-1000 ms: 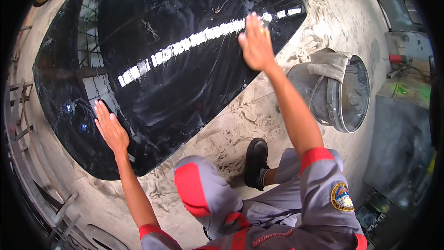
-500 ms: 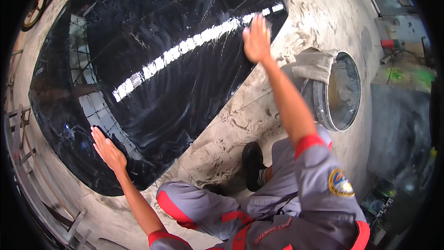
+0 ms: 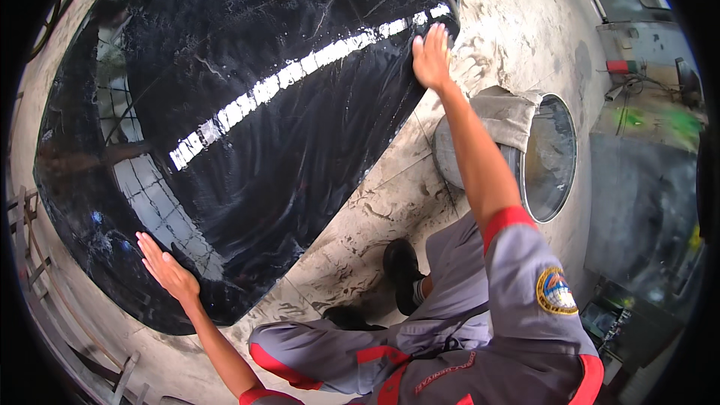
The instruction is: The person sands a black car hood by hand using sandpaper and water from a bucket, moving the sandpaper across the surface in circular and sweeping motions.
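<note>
A large glossy black panel (image 3: 285, 180) with whitish smears and bright reflected strips lies on the floor. My left hand (image 3: 169, 272) rests flat near its lower-left end, fingers straight and holding nothing. My right hand (image 3: 433, 58) lies flat at its upper-right end beside the edge, fingers extended, also empty. Right of that forearm a grey metal bucket (image 3: 551, 163) lies on its side, a folded grey cloth (image 3: 501, 111) draped over it.
My bent legs and black shoes (image 3: 395, 274) are below the panel on the dusty pale floor (image 3: 517, 22). A metal rack (image 3: 34, 251) runs along the far left. Dark metal cabinets or equipment (image 3: 630, 202) with cables line the right side.
My left hand has slid down toward the panel's lower-left end, and my right hand toward its upper-right end. Both stay open. The view has shifted slightly, with my left knee lower.
</note>
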A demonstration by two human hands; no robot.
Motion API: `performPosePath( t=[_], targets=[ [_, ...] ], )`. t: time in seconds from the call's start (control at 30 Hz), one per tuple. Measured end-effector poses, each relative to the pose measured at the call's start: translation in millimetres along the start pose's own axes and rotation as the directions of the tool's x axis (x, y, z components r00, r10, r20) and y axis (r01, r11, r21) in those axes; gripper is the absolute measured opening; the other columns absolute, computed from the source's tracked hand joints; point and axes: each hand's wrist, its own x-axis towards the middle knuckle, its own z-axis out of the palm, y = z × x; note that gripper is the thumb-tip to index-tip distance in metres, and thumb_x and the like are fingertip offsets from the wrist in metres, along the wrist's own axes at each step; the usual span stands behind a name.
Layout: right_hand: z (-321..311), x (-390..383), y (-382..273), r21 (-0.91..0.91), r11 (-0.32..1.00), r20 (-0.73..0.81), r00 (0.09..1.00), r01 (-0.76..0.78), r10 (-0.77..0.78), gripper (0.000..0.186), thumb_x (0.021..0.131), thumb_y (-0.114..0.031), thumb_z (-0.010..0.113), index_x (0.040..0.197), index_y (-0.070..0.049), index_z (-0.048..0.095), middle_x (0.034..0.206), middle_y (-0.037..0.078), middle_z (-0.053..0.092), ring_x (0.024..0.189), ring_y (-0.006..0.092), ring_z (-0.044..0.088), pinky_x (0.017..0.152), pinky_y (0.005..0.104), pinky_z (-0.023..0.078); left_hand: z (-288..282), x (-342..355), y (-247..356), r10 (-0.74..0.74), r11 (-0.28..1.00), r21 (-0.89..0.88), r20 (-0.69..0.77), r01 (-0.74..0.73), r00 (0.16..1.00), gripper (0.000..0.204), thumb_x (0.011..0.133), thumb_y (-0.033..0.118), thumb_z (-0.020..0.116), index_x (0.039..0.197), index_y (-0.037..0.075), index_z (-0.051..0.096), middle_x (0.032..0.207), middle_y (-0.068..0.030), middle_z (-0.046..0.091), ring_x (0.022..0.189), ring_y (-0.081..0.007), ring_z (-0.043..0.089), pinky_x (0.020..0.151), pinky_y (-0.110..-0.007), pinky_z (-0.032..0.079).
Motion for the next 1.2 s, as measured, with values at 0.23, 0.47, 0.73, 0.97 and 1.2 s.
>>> performPosePath(
  t=[0.23, 0.47, 0.73, 0.97, 1.2],
  targets=[
    [27, -101, -45, 0.061, 0.976, 0.055, 0.976, 0.208, -0.212, 0.079, 0.106, -0.038, 0.040, 0.160, 0.010, 0.009, 0.169, 0.031, 0.002, 0.157, 0.0460, 0.003, 0.125, 0.0614, 0.010, -12, -3, -16, -0.023, 1.000, 0.012, 0.042, 0.022, 0.999, 0.066, 0.111, 0.046, 0.016, 0.164, 0.007, 0.024, 0.171, -0.0108, 0.022, 0.158, -0.0305, 0.019, 0.127, -0.049, 0.010],
    [15, -79, -44, 0.148, 0.977, 0.029, 0.986, 0.157, -0.163, 0.078, 0.106, -0.038, 0.040, 0.161, 0.008, 0.011, 0.170, 0.027, 0.003, 0.158, 0.0429, 0.003, 0.125, 0.0599, 0.007, -19, -1, -16, -0.029, 0.999, 0.016, 0.066, 0.028, 0.997, 0.067, 0.111, 0.046, 0.018, 0.164, 0.005, 0.021, 0.172, -0.0131, 0.021, 0.159, -0.0314, 0.016, 0.127, -0.049, 0.009],
    [21, -63, -46, 0.079, 0.995, -0.081, 0.995, 0.063, -0.056, 0.075, 0.106, -0.034, 0.039, 0.159, 0.012, 0.013, 0.169, 0.029, 0.008, 0.158, 0.0425, 0.007, 0.126, 0.0581, 0.008, -14, 3, 0, 0.006, 0.999, 0.033, 0.083, -0.008, 0.997, 0.069, 0.111, 0.047, 0.016, 0.163, 0.002, 0.022, 0.171, -0.0151, 0.021, 0.159, -0.0325, 0.016, 0.127, -0.049, 0.009],
    [10, -184, -99, 0.193, 0.981, 0.213, 0.974, 0.031, -0.073, 0.071, 0.107, -0.033, 0.042, 0.162, 0.005, 0.016, 0.170, 0.025, 0.009, 0.158, 0.0422, 0.009, 0.123, 0.0627, 0.014, -18, -2, -6, 0.005, 1.000, -0.009, 0.081, -0.004, 0.997, 0.070, 0.111, 0.047, 0.017, 0.163, 0.000, 0.022, 0.171, -0.0171, 0.021, 0.158, -0.0354, 0.017, 0.127, -0.049, 0.009],
    [2, -179, -94, 0.166, 0.982, 0.169, 0.979, 0.085, -0.113, 0.070, 0.105, -0.029, 0.047, 0.161, 0.004, 0.021, 0.170, 0.023, 0.015, 0.157, 0.0407, 0.014, 0.123, 0.0621, 0.017, -13, 1, -4, 0.004, 1.000, -0.027, 0.078, -0.002, 0.997, 0.069, 0.111, 0.046, 0.018, 0.163, 0.001, 0.024, 0.170, -0.0172, 0.022, 0.158, -0.0353, 0.018, 0.127, -0.049, 0.009]
  ],
)
